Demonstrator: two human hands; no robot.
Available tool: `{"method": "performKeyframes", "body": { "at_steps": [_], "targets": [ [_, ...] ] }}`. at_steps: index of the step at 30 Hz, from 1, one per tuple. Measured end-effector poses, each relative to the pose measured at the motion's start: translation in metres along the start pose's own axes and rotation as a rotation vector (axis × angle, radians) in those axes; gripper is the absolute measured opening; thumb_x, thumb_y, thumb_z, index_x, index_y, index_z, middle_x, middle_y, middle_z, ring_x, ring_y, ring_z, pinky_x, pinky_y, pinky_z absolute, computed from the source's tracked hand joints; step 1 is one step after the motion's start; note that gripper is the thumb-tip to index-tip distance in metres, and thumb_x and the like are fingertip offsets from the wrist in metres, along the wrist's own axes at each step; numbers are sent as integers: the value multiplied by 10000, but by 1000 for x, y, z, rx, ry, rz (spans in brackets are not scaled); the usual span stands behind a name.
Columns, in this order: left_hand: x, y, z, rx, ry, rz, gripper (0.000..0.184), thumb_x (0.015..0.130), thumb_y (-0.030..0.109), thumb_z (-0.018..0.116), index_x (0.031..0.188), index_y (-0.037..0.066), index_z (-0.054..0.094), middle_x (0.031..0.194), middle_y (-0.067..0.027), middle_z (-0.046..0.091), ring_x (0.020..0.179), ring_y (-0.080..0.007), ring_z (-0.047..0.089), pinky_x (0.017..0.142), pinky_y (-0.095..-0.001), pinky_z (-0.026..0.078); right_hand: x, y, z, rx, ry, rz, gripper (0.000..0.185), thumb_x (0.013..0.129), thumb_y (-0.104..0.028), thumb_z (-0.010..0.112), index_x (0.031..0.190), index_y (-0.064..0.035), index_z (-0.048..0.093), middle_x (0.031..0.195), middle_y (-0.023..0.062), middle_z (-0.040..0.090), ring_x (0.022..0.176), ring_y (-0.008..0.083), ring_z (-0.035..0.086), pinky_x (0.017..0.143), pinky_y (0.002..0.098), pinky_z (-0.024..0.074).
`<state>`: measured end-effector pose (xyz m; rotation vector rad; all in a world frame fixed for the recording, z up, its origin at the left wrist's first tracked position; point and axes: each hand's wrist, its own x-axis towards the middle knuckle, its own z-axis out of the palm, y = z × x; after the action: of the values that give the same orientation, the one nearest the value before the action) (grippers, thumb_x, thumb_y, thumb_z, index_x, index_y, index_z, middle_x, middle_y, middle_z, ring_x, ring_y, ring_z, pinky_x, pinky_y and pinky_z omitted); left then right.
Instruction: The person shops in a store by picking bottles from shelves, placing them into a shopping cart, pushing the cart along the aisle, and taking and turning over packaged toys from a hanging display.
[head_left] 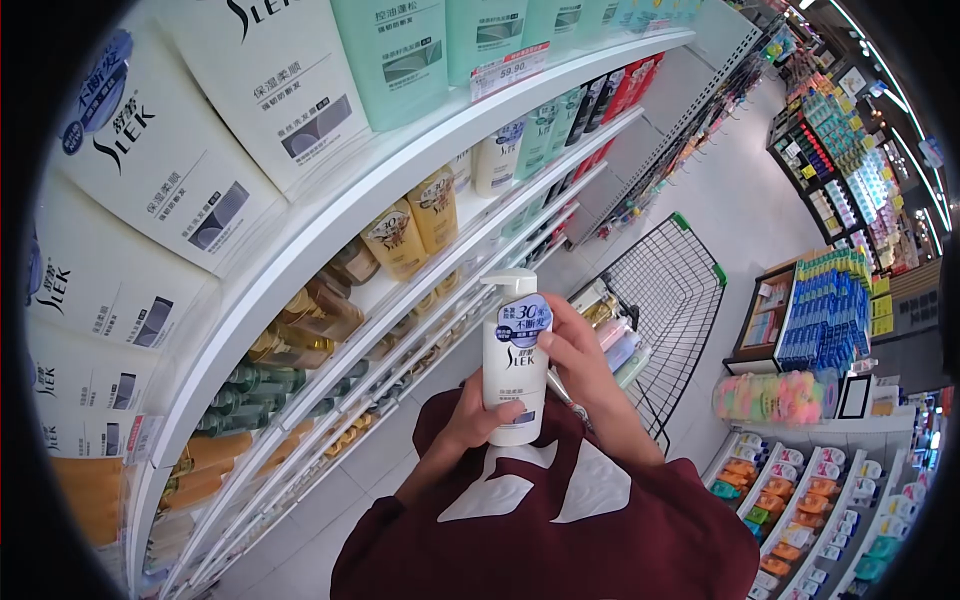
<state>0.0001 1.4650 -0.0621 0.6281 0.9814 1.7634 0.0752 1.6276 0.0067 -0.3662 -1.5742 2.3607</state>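
- A white SLEK pump bottle (513, 385) stands near the centre of the frame, close to upright, its printed front facing the camera.
- The left hand (468, 418), at the lower left of the bottle, is clasped on its base, with the thumb lying across the lower front.
- The right hand (586, 368), at the bottle's upper right, grips that side, thumb against the edge of the round purple sticker (523, 319) marked "30"; its other fingers are partly hidden.
- The white pump head (511, 281) tops the bottle, its nozzle pointing left in the frame.
- Below the bottle, at bottom centre, spreads a maroon garment (660, 545) with white shapes.
- Larger-looking white SLEK bottles (165, 165) line the shelf at upper left, with pale green bottles (392, 62) beside them at the top.
- A price tag (510, 70) reading 59.90 sits on the edge of that shelf, at upper centre.
- Yellow bottles (435, 208) stand on the tier beneath, left of and above the held bottle.
- Right of centre is a wire shopping cart (668, 305) with green corners; pastel packages (622, 348) lie in its near end.
- Blue packages (826, 315) fill a display at the right.
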Motion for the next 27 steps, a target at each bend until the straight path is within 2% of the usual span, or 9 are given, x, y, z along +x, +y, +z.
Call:
{"method": "performKeyframes", "body": {
  "at_steps": [4, 8, 11, 13, 16, 20, 23, 25, 27],
  "targets": [
    [-5, -2, -7, -22, 8, -33, 624, 822, 263, 693, 1309, -48, 456, 1090, -185, 651, 917, -284, 710, 809, -401, 598, 2, 13, 2, 74, 104, 35, 438, 986, -246, 585, 1362, -30, 516, 1177, 47, 656, 1063, 127, 627, 920, 296, 499],
    [-9, -2, -6, -154, -23, -99, 628, 838, 291, 661, 1313, -65, 457, 1100, -217, 649, 922, -318, 710, 811, -404, 597, 2, 14, -2, 188, 155, 115, 414, 1017, -231, 513, 1372, -18, 525, 1154, 66, 659, 1033, 136, 628, 896, 295, 499],
    [-10, -2, -2, -210, -28, -90, 525, 854, 228, 623, 1275, -57, 490, 1042, -179, 666, 899, -258, 709, 802, -370, 590, 1, 16, 0, 181, 148, 96, 413, 1015, -248, 515, 1358, -20, 540, 1153, 63, 659, 1021, 136, 634, 883, 294, 507],
    [-11, -5, -5, -188, -24, -133, 649, 833, 299, 664, 1323, -70, 450, 1119, -229, 645, 933, -331, 709, 815, -417, 596, -1, 17, -1, 177, 147, 88, 413, 1014, -257, 515, 1351, -21, 548, 1152, 62, 659, 1015, 137, 637, 877, 293, 511],
    [-11, -5, -4, -208, -15, -144, 654, 827, 294, 667, 1324, -71, 449, 1119, -231, 644, 936, -335, 709, 819, -421, 595, 1, 18, -1, 42, 152, 97, 406, 1000, -279, 541, 1292, 2, 567, 1115, 63, 676, 1003, 147, 661, 895, 301, 523],
    [-11, -6, -3, -220, -40, -149, 654, 823, 290, 669, 1323, -72, 450, 1122, -231, 644, 935, -334, 709, 819, -419, 594, 0, 17, -5, 189, 171, 116, 372, 988, -245, 557, 1271, -6, 581, 1106, 57, 676, 990, 141, 661, 885, 301, 527],
    [-11, -4, 2, -239, -18, -128, 505, 857, 229, 631, 1257, -56, 515, 1025, -167, 673, 894, -257, 714, 798, -372, 593, -2, 18, -6, 168, 160, 113, 366, 988, -245, 553, 1262, -4, 584, 1106, 58, 676, 996, 141, 659, 887, 300, 526],
    [-11, -7, -1, -196, -26, -163, 640, 823, 285, 658, 1316, -72, 460, 1117, -225, 643, 935, -324, 707, 813, -408, 592, -3, 19, -6, 100, 175, 114, 369, 990, -254, 549, 1257, -1, 584, 1106, 60, 676, 1001, 142, 659, 889, 299, 525],
    [-10, -8, -1, -194, -27, -164, 641, 822, 286, 659, 1316, -71, 460, 1115, -224, 643, 935, -323, 707, 812, -407, 592, -2, 21, -8, 177, 184, 120, 388, 989, -262, 554, 1270, 3, 580, 1115, 64, 676, 1010, 143, 657, 886, 299, 526]
  ]
}}
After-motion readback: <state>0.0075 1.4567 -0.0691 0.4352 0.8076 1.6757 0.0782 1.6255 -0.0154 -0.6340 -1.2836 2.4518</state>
